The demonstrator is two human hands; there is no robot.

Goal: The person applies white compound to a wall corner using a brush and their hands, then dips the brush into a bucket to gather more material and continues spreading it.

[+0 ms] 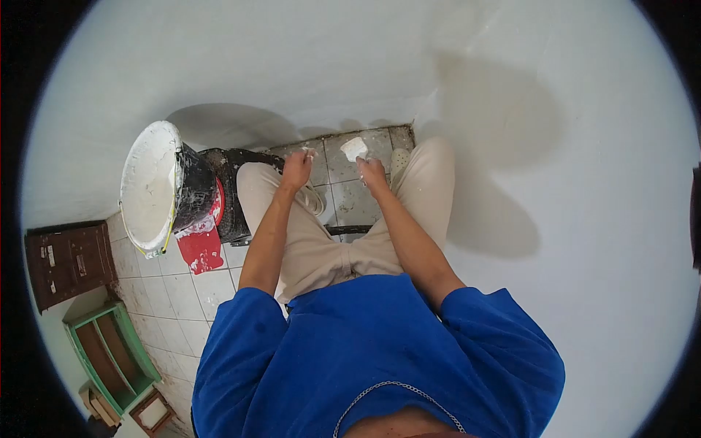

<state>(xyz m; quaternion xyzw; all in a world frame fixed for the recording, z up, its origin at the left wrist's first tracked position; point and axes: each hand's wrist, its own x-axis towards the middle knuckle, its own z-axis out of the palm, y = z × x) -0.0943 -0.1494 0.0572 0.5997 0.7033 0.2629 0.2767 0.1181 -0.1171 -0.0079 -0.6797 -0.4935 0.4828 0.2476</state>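
Note:
My right hand is closed around the handle of a putty knife, whose blade is covered in white filler. To its left, my left hand is closed above the left knee, with white smears at the fingertips; whether it holds anything small I cannot make out. Both hands are apart, over the tiled floor between my knees. Left of my left leg a black bucket with a white-smeared rim holds white filler. It stands beside my knee on something black.
A red, white-stained piece sticks out under the bucket. Pale walls rise ahead and on the right, meeting in a corner. At the lower left are a brown wooden piece and a green-framed shelf unit.

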